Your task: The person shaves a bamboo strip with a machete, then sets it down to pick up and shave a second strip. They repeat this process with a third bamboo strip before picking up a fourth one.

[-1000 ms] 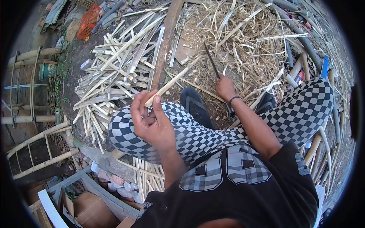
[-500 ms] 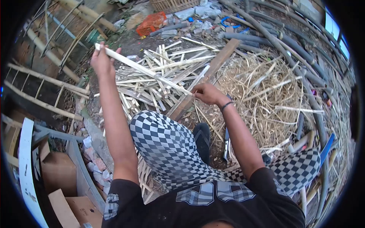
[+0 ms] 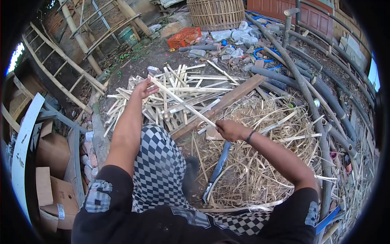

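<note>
A long pale bamboo strip [image 3: 183, 102] runs slantwise between my hands above the ground. My right hand [image 3: 230, 130] is closed round its lower, nearer end. At the far end, the fingers of my left hand [image 3: 145, 88] are partly stretched out, with the strip against them. Beneath and beyond it lies a loose pile of split bamboo strips [image 3: 162, 106]. A thick wooden plank [image 3: 231, 99] slants across the ground beside the pile. Below my right hand lies a long tool with a blue-grey handle [image 3: 220, 160], its tip toward me.
Curly bamboo shavings [image 3: 260, 171] cover the ground at right, bordered by long poles [image 3: 302, 77]. A bamboo ladder [image 3: 61, 65] and cardboard boxes [image 3: 57, 156] stand at left. Farther back are an orange crate [image 3: 184, 37], a woven basket [image 3: 215, 14] and rubble [image 3: 239, 36].
The view has tilted up and shifted. My left hand has come lower and nearer to my right, its fingers looser. The strip stays between both hands, and the blue-grey handle shows more fully.
</note>
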A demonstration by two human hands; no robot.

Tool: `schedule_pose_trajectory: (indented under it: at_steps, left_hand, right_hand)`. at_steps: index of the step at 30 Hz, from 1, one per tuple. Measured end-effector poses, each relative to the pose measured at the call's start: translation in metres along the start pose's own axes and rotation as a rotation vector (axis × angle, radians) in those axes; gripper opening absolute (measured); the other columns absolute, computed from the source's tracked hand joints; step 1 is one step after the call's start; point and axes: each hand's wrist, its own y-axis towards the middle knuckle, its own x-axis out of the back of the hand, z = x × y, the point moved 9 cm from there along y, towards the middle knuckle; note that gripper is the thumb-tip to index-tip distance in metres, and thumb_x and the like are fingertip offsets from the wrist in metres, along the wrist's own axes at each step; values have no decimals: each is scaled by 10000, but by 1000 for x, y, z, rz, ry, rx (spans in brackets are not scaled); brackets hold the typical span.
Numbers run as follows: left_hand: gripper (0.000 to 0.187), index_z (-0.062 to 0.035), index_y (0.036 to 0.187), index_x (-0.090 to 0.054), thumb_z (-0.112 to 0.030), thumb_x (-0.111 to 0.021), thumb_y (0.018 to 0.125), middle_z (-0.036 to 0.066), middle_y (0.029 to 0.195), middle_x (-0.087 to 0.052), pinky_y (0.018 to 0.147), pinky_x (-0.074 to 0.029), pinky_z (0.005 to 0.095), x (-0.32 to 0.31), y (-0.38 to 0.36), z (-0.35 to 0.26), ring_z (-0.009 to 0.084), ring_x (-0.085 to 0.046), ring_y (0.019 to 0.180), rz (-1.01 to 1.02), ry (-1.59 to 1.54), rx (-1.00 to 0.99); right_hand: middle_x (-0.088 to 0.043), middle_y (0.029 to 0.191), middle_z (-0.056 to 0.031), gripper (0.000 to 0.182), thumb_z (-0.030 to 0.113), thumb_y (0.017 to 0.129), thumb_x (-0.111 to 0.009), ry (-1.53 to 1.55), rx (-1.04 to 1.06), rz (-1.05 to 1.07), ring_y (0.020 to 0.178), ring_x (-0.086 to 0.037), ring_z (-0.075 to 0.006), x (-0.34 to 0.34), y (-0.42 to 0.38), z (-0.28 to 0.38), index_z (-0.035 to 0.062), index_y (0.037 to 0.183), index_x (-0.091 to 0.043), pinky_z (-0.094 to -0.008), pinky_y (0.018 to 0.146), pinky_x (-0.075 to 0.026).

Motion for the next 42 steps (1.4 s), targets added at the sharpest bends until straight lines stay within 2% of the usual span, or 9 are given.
schedule_pose_trajectory:
  at_steps: [5,7,12,24,28,32,37,38,42]
  left_hand:
    - [575,-149,1420,-476,-539,-466,996,110,1206,-636,814,-579,498,51,-5,-8,304,-655,1024,-255,813,119]
    - [568,-136,1417,-472,-524,-467,1003,115,1188,-640,791,-583,495,59,-16,10,291,-677,956,-207,1015,306]
    - [511,-124,1458,-423,-415,-457,1039,125,1284,-582,879,-562,476,27,-69,42,270,-665,1005,155,1072,535]
    - [620,-55,1415,-480,-470,-594,968,158,1193,-667,783,-604,436,-37,-153,-27,259,-710,931,6,1429,454]
    - [526,-98,1385,-541,-419,-608,973,120,1186,-671,850,-574,367,-86,-85,12,178,-697,948,242,1171,-22]
    - [482,-138,1395,-545,-340,-617,963,109,1129,-689,849,-573,352,-75,-56,54,184,-707,913,453,1438,196]
    - [488,-113,1314,-614,-369,-701,908,110,1049,-721,714,-576,328,-45,18,72,183,-721,828,429,1490,-88]
    - [467,-128,1286,-639,-343,-735,882,115,971,-735,671,-564,318,-37,37,84,177,-719,786,438,1456,-212]
    - [553,-94,1361,-566,-343,-724,893,110,1038,-719,728,-577,362,-14,31,113,190,-703,906,468,1477,95]
  right_hand:
    - [-658,811,-177,249,234,985,-497,345,80,-118,781,-641,-343,-56,4,-86,58,1116,-616,-441,728,-494]
    - [-602,747,-61,241,260,1023,-504,477,-152,-4,603,-541,-146,-97,4,-125,43,1053,-603,-324,512,-443]
    - [-602,750,-63,311,246,990,-525,757,-234,226,531,-531,-133,-155,12,-138,-21,1145,-563,-302,449,-428]
    - [-521,689,-31,208,175,1021,-506,880,-182,350,495,-521,-136,-167,42,-95,-26,1073,-514,-294,415,-426]
    - [-525,696,-29,185,162,1024,-513,848,-216,298,502,-521,-133,-167,27,-105,-18,1063,-520,-286,429,-438]
    - [-535,708,-21,165,151,1027,-522,837,-346,236,519,-528,-117,-169,-4,-120,2,1099,-529,-271,450,-451]
    - [-569,758,-30,355,193,998,-552,841,-552,229,570,-558,-110,-172,-37,-118,40,1315,-505,-268,486,-454]
    - [-554,734,-15,122,140,1017,-514,825,-572,203,576,-552,-108,-178,-37,-128,62,1092,-570,-257,480,-454]
    - [-545,727,-24,140,188,1011,-519,807,-610,89,582,-536,-118,-145,-29,-92,66,1078,-526,-272,475,-427]
